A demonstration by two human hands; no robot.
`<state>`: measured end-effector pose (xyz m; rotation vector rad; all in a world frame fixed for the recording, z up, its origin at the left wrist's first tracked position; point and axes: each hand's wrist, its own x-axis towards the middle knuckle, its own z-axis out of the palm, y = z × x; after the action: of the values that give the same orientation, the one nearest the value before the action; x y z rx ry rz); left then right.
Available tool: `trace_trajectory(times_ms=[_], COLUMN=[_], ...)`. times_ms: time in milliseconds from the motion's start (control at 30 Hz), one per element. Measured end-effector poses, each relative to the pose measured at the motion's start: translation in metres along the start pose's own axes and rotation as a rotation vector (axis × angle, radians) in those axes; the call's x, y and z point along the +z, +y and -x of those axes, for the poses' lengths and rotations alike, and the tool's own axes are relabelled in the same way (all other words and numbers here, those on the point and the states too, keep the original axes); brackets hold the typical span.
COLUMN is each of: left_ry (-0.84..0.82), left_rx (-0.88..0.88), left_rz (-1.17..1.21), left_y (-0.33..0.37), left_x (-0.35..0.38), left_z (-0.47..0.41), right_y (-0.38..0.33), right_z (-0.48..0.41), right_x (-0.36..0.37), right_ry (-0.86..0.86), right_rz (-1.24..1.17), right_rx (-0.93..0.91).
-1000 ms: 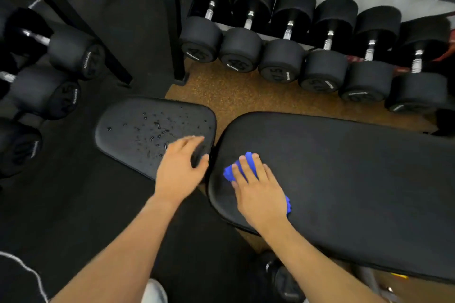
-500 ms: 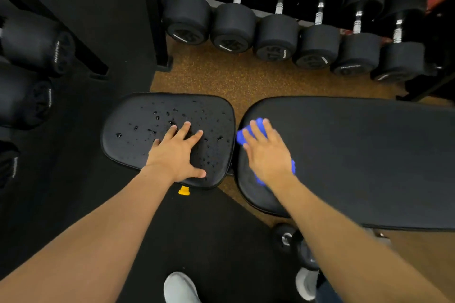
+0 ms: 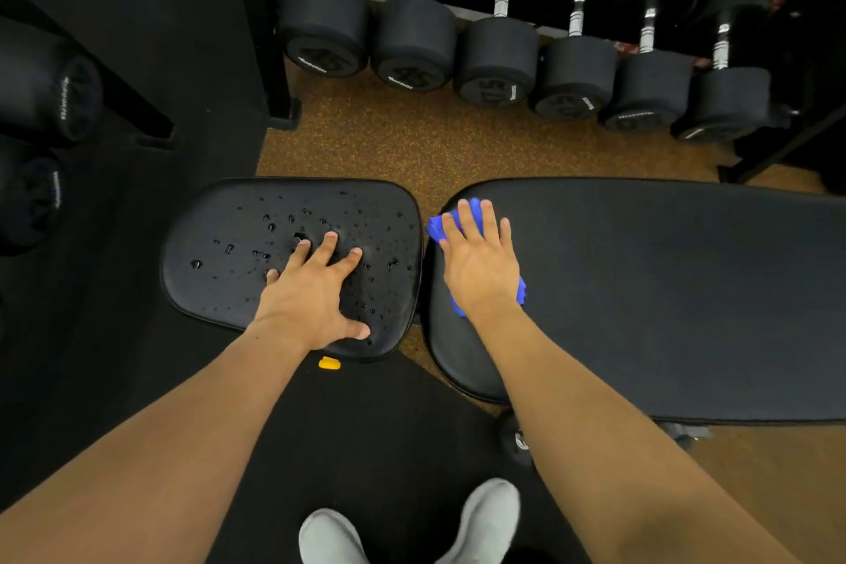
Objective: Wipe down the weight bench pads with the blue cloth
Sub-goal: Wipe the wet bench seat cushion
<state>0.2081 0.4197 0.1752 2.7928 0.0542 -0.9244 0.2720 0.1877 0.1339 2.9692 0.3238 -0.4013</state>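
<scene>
- The seat pad (image 3: pixel 238 252) is a rounded-corner slab of black, finely grained vinyl, beaded with glossy droplets (image 3: pixel 274 227) that cluster in its far half.
- The back pad (image 3: pixel 664 289) is longer, of the same matte black vinyl with a rounded end, and sits just beside the seat pad with a narrow gap between them.
- The blue cloth (image 3: pixel 437 228) — soft and bunched into folds — lies on the back pad's near-left corner, poking out past the fingertips and at the wrist.
- The right hand (image 3: pixel 480 270) lies flat on the cloth, fingers straight and close together, pressing it down rather than clutching it.
- The left hand (image 3: pixel 311 293) rests palm-down on the wet seat pad, fingers spread, thumb out toward the near edge, holding nothing.
- Beyond the pads, black round-headed dumbbells (image 3: pixel 499 60) with chrome handles sit in a row on a rack over speckled orange-brown rubber flooring (image 3: pixel 389 142).
- Below the seat pad's near edge a small yellow tab (image 3: pixel 329 363) shows.
</scene>
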Motion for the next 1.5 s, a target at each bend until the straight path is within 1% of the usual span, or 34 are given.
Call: trace_trajectory(times_ms=[100,167,233,300,333,367,467,533,633,667,767,833,867,900,967,1033,1100,1200,1267,1333,1433,1500], left_ry=[0.011,0.008,0.005,-0.008,-0.007,0.001,0.007,0.002,0.016,0.014,0.013,-0.006,0.005,0.012,0.007,0.01,0.014,0.032,0.032,0.032,0.046,0.04], left_rx=[-0.005,0.0,-0.006,-0.01,-0.007,-0.007,-0.01,-0.006,-0.003,0.005,0.024,0.031,0.038,0.041,0.055,0.061,0.071,0.073,0.072,0.072,0.061,0.062], left_rz=[0.0,-0.012,-0.01,-0.016,-0.015,-0.006,-0.003,-0.015,-0.015,-0.02,-0.04,-0.042,-0.039,-0.042,-0.051,-0.058,-0.067,-0.077,-0.075,-0.064,-0.041,-0.046], left_y=[0.001,0.002,0.002,0.003,0.004,0.004,0.003,0.003,0.002,0.001,0.0,0.0,0.0,0.0,0.001,0.0,-0.001,-0.003,-0.004,-0.003,-0.003,-0.004], left_x=[0.0,-0.003,-0.004,-0.004,-0.005,-0.003,-0.003,-0.005,-0.004,-0.005,-0.005,-0.007,-0.007,-0.008,-0.009,-0.008,-0.008,-0.005,-0.003,-0.002,0.0,-0.002], left_z=[0.002,0.002,0.002,0.004,0.004,0.005,0.005,0.005,0.004,0.004,0.003,0.004,0.003,0.003,0.003,0.004,0.003,0.0,0.0,0.0,-0.001,-0.001], right_y=[-0.004,-0.004,0.006,0.031,0.047,0.065,0.105,0.103,0.066,0.05,0.009,0.001,0.006,0.013,0.033,0.048,0.051,0.033,0.017,0.006,0.009,0.023], right_z=[0.049,0.101,0.144,0.16,0.159,0.153,0.112,0.087,0.077,0.082,0.119,0.144,0.156,0.164,0.167,0.154,0.128,0.09,0.077,0.08,0.118,0.141], right_x=[0.015,0.028,0.038,0.038,0.034,0.028,0.007,-0.003,0.003,0.008,0.033,0.04,0.041,0.039,0.028,0.013,0.007,0.005,0.007,0.012,0.024,0.028], right_ry=[0.081,0.067,0.046,0.059,0.071,0.081,0.156,0.171,0.19,0.183,0.111,0.047,0.041,0.053,0.08,0.093,0.1,0.111,0.095,0.068,0.008,-0.002], right_rz=[-0.013,-0.007,0.029,0.054,0.075,0.095,0.083,0.03,-0.011,-0.01,0.078,0.083,0.082,0.068,0.027,0.008,-0.005,-0.014,0.011,0.061,0.098,0.085], right_rx=[-0.028,-0.119,-0.261,-0.331,-0.305,-0.236,0.067,0.17,0.206,0.171,-0.105,-0.205,-0.187,-0.117,0.083,0.226,0.285,0.338,0.28,0.122,-0.099,-0.117])
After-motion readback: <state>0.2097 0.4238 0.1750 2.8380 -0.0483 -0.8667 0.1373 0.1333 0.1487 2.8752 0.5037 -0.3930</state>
